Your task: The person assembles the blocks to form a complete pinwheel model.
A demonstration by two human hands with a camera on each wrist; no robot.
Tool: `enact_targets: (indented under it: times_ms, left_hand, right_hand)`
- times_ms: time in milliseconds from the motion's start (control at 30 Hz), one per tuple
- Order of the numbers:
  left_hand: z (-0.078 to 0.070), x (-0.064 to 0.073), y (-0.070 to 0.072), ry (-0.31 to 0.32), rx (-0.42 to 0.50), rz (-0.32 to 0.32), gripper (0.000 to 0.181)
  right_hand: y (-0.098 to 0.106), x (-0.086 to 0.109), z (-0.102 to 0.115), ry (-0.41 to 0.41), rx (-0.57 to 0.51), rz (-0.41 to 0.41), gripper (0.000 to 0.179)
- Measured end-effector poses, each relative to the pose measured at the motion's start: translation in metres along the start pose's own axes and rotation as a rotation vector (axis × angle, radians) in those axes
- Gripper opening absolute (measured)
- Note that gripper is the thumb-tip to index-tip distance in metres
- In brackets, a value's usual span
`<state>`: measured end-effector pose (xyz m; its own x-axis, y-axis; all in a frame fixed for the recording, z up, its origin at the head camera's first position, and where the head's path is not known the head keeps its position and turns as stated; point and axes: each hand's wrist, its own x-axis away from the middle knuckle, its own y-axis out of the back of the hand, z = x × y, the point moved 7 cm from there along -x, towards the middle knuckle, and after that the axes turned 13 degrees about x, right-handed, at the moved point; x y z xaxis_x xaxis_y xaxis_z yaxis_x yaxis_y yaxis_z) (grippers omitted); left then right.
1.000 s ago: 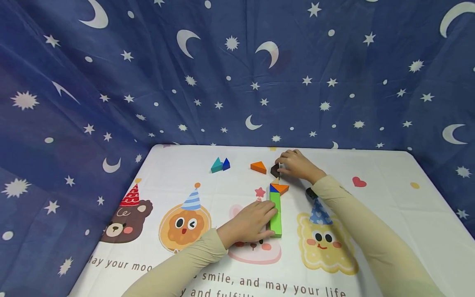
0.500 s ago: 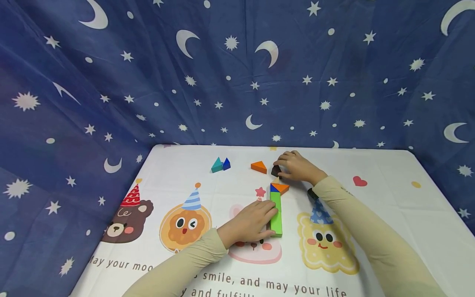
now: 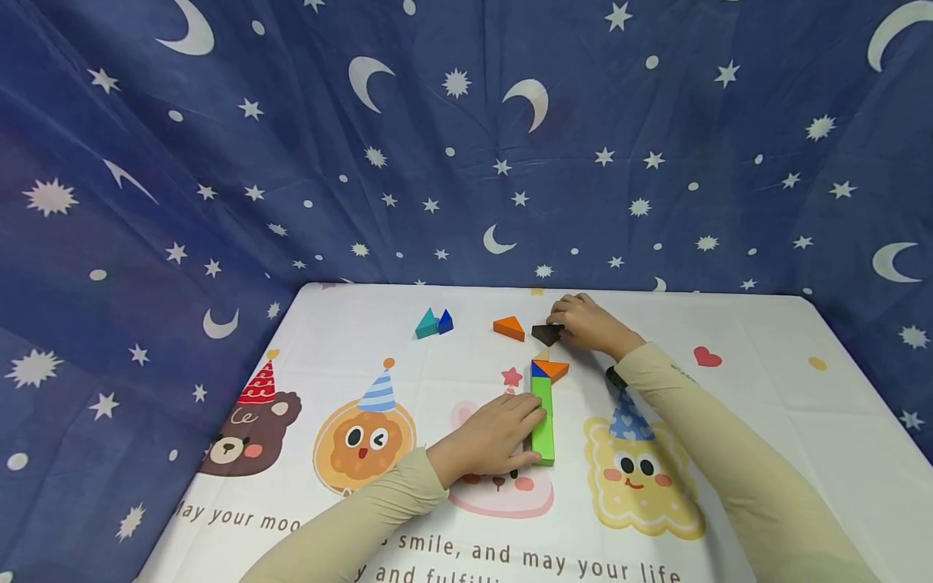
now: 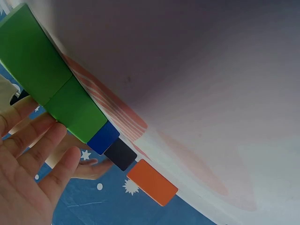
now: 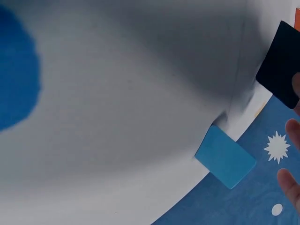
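My left hand rests along the left side of two green blocks laid end to end; in the left wrist view its straight fingers touch their side. At their far end sit a small blue triangle, an orange triangle and a pale wood-coloured piece. Just beyond these, my right hand pinches a black block at its right end. One fingertip lies on that black block in the right wrist view, while other fingers stand off it. The thumb is hidden in the head view.
A loose orange triangle lies left of the black block. Farther left are a teal triangle and a dark blue one. The right wrist view shows a light-blue block. A starry blue curtain stands behind the printed tablecloth.
My right hand has turned the black block, so its long side now faces the back. That hand has shifted slightly right. The left hand and the green blocks stay in place.
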<state>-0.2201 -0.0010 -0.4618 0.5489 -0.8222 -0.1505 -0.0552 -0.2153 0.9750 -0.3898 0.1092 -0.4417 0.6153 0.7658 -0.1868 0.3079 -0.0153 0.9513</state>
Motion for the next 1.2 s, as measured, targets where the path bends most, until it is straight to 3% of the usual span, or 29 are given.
enact_targets:
  times_ms: [567, 933, 1200]
  left_hand:
    - [0.000, 0.001, 0.001, 0.006, 0.006, 0.017, 0.051]
    - [0.001, 0.001, 0.000, 0.016, -0.012, 0.033, 0.053]
    - [0.001, 0.000, 0.000, 0.012, -0.003, 0.030, 0.052]
  right_hand:
    - [0.000, -0.023, 0.017, 0.088, -0.036, -0.044, 0.028]
    - [0.002, -0.020, 0.011, 0.023, -0.087, 0.083, 0.027]
    - [0.005, -0.018, 0.021, 0.060, -0.105, 0.112, 0.027]
